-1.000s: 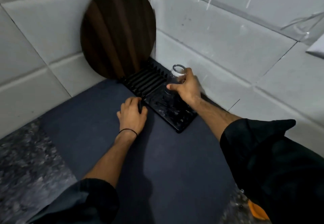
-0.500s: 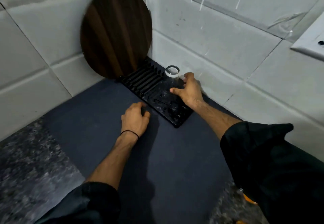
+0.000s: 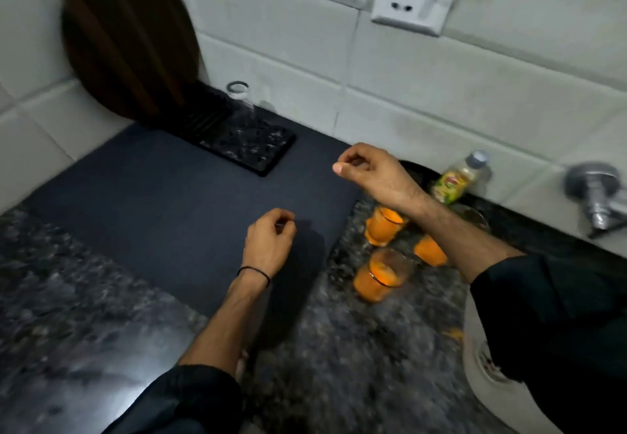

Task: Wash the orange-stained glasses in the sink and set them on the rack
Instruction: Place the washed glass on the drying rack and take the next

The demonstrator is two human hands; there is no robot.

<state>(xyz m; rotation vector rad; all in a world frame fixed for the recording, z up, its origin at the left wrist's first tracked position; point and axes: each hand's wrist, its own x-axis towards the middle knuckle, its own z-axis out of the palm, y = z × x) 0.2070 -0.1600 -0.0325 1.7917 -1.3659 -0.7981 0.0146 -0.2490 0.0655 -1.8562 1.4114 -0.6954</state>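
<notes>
One glass point(image 3: 239, 101) on rack point(image 3: 252, 143), upper left | I count three orange glasses point(image 3: 376, 279) unwashed | left hand point(image 3: 268, 243), right hand point(image 3: 371, 174) curled loosely, empty

A clear glass point(image 3: 239, 102) stands at the far end of the black rack point(image 3: 258, 148), close to the wall. It is too blurred to tell which way up it is. The rack lies flat on a dark mat, slotted at its far end and glistening at its near end. Well to the right, three orange-stained glasses stand upright in a tight cluster on the counter: far glass point(image 3: 383, 228), right glass point(image 3: 429, 251), which is partly hidden, and near glass point(image 3: 375, 279), which is orange up its wall.
</notes>
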